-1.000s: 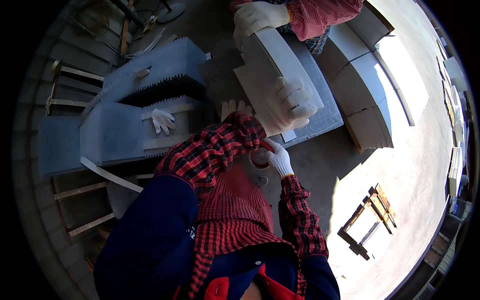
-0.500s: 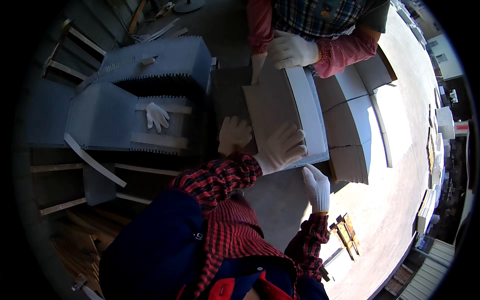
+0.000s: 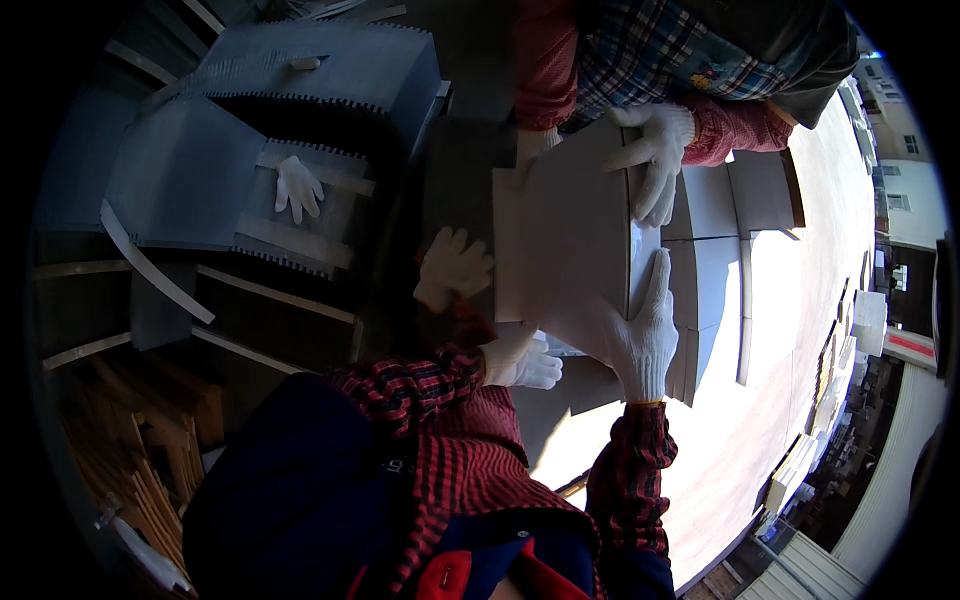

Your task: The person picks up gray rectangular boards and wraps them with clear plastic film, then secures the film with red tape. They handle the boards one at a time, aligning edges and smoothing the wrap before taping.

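A grey flat board (image 3: pixel 570 230), seemingly cardboard, lies on a stack in front of me. My right hand (image 3: pixel 645 345), in a white glove, touches its near right corner. The fingers stretch along the right edge and the thumb is spread over the top. At the near edge, my white-gloved left hand (image 3: pixel 525 360) has its fingers loosely apart, with nothing visible in them. Across from me, a co-worker's gloved hand (image 3: pixel 655 150) rests on the board's far right edge. The co-worker's other hand (image 3: pixel 537 145) is partly hidden at the far left corner.
Another white glove (image 3: pixel 455 268) shows left of the board; I cannot tell whose. A loose glove (image 3: pixel 297 188) lies on grey ridged-edge stacks (image 3: pixel 330 75). Grey boards (image 3: pixel 710 280) stand to the right. Wooden strips (image 3: pixel 150 460) lie at lower left; sunlit floor (image 3: pixel 790 330) stretches right.
My left hand has drawn back from the board's top to its near edge. My right hand has moved forward onto the corner. The co-worker's hand has shifted to the right edge.
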{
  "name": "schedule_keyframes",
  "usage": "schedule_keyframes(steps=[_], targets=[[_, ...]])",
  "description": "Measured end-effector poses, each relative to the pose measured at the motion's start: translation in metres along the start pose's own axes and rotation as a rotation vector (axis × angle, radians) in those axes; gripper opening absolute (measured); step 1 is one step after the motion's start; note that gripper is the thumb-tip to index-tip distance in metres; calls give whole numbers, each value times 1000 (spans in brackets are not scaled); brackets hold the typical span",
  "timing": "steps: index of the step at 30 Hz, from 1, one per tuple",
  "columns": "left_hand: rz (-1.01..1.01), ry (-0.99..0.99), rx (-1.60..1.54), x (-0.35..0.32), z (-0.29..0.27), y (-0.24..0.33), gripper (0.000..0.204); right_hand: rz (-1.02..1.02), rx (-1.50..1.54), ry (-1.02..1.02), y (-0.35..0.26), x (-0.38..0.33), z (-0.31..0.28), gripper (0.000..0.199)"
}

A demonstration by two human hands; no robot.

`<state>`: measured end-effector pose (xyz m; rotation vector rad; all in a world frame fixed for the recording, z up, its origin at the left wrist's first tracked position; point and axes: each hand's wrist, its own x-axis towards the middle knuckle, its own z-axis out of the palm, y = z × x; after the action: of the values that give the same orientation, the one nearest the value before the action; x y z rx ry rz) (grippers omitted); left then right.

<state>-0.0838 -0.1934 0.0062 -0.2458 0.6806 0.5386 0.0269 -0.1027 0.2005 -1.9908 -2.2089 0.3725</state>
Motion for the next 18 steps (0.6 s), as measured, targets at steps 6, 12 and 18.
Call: schedule_keyframes(steps=[6,12,18], targets=[[429,-290,-915,137,0,-20,71,34,284,-166,63,38,-9,107],[1039,-380,-972,199,-2,-28,63,41,581,-288,153,83,-5,103],[1026,269,-924,159,65,-21,74,145,955,-511,274,121,51,92]])
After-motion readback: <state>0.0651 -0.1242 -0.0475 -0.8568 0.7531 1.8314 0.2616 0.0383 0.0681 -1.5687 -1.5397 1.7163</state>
